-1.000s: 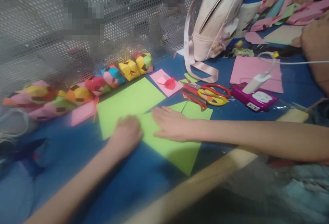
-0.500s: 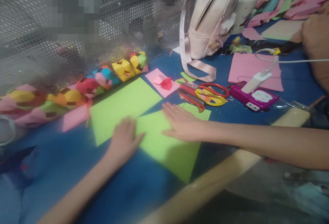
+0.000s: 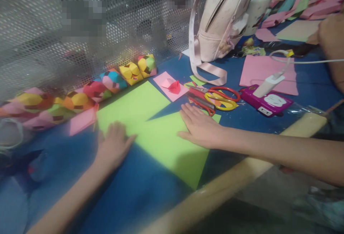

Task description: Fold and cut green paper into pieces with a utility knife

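Note:
Two bright green paper sheets lie overlapping on a blue tabletop: a rear sheet and a front sheet. Fingers spread, my left hand rests at the left corner where the sheets meet. My right hand lies flat, fingers stretched, on the right part of the front sheet. Just beyond my right hand are scissors with red and yellow handles. A small pink square with a folded pink and red paper piece on it sits behind the sheets.
A row of folded paper balls runs along the perforated metal panel. A pale pink backpack stands at the back. To the right are a purple power strip with a white cable and pink paper. Another person's arm reaches in at right.
My left hand has slid left along the sheets' edge, away from the right hand. My right hand has shifted slightly to the right. The sheets look nearly unmoved.

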Motion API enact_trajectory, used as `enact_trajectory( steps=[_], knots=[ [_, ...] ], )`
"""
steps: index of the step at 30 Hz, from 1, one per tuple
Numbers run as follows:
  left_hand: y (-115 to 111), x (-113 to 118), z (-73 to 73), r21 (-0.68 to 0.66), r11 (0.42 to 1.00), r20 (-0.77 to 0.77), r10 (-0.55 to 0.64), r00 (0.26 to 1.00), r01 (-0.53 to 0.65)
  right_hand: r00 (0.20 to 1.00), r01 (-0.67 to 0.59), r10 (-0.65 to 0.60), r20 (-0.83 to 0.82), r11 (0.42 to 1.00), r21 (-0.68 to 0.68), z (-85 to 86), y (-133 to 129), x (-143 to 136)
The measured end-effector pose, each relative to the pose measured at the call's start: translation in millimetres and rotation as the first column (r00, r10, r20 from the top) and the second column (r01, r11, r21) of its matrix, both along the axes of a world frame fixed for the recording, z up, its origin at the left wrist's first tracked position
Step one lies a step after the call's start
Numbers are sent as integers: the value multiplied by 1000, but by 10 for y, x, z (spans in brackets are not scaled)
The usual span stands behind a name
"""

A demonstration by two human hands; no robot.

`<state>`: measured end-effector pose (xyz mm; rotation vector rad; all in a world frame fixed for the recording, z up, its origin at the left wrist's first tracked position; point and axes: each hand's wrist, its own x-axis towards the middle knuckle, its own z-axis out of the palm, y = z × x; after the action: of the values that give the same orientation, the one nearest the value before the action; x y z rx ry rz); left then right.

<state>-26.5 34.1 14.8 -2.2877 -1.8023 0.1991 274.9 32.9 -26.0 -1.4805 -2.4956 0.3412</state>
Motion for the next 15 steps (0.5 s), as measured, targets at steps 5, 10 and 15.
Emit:
enact_trajectory(
  steps=[5, 10, 15],
  knots=[
    [21, 429, -115, -29, 955, 176, -285, 942, 295, 980, -191, 190, -58, 982, -12, 106, 20, -350],
    [7, 574, -289, -70, 936, 233, -322, 918, 346, 961, -269, 262, -87, 959, -83, 143, 54, -435],
    [27, 180, -265, -64, 983, 211, -157, 965, 174, 986, -169, 170, 1, 981, -94, 113, 31, -220]
  ],
)
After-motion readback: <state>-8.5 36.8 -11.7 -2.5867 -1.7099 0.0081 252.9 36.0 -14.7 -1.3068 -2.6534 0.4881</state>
